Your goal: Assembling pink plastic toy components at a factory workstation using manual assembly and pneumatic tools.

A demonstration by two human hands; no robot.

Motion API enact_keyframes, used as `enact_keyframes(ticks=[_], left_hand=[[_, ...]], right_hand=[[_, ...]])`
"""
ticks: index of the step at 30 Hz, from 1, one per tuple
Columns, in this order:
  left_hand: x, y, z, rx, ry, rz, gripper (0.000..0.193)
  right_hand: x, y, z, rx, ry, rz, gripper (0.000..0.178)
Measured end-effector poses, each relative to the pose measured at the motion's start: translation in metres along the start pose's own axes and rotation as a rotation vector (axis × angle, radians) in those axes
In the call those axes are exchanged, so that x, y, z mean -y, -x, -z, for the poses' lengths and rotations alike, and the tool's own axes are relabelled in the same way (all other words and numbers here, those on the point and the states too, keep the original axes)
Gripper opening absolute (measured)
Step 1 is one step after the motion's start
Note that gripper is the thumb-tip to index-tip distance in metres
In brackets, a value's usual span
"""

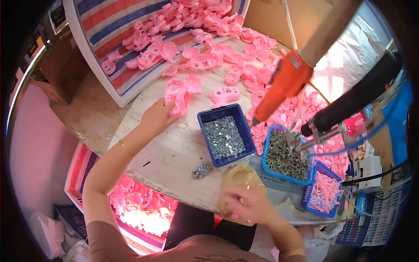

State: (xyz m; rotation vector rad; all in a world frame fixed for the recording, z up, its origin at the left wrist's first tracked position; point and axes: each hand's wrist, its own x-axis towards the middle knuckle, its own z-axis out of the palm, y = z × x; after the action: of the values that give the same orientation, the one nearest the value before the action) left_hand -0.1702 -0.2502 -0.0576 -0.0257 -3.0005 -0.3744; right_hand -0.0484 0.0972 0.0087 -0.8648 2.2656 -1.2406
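In the head view, your left hand [157, 117] closes on a pink plastic shell [179, 94] lying on the desk [174, 153]. Your right hand [246, 203], blurred, grips a translucent yellowish piece [240, 177] at the desk's near edge. Between your hands sits a blue tray of small screws [224, 135].

- Left hand [158, 117]: arm stretched far forward and to the left, palm down, fingers curled closed in a grasp.
- Right hand [246, 204]: held near the body, low right, blurred, fingers loosely bent; grasp unclear.
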Motion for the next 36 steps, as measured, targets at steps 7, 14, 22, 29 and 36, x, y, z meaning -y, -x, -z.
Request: enact_keyframes(ticks=[7, 14, 22, 29, 36], left_hand=[[0.010, 0.046, 0.007, 0.050, 0.117, -0.277, 0.050], [0.034, 0.098, -0.015, -0.053, -0.025, -0.257, 0.080], [0.072, 0.119, -0.035, -0.135, 0.060, -0.183, 0.065], [0.075, 0.118, -0.032, -0.231, 0.107, -0.162, 0.063], [0.095, 0.044, 0.058, -1.198, 0.359, 0.021, 0.062]], right_hand=[[0.074, -0.138, 0.036, -0.438, -0.064, 0.450, 0.070], [0.086, -0.177, 0.050, -0.420, 0.145, 0.342, 0.074], [0.069, -0.183, 0.044, -0.396, 0.151, 0.189, 0.058], [0.068, -0.171, 0.042, -0.391, 0.404, 0.117, 0.036], [0.033, -0.247, 0.005, -0.237, 0.497, 0.087, 0.030]])
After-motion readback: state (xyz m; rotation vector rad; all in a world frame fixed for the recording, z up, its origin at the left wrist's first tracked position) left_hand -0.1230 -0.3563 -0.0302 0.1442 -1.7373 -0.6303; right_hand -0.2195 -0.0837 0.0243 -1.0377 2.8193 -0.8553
